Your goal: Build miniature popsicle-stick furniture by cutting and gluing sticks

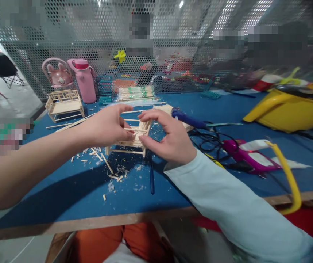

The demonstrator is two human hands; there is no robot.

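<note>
A miniature bench (130, 144) of pale wooden sticks stands on the blue tabletop in front of me. My left hand (114, 124) reaches over its left and back side, fingers bent down into the frame and closed around part of it; some fingertips are hidden. At the right end, my right hand (171, 137) has its thumb and fingers curved around the bench's upright side. Whether a loose stick is also between the fingers, I cannot tell. A similar stick bench (65, 106) stands at the back left.
Stick scraps (107, 163) and glue bits lie nearby. A dark blue slim tool (152, 179) lies near the right hand. Farther right are a blue-handled tool (190, 118), black cables, a purple glue gun (255, 159) and a yellow container (279, 109). A pink bottle (85, 84) stands by the perforated screen.
</note>
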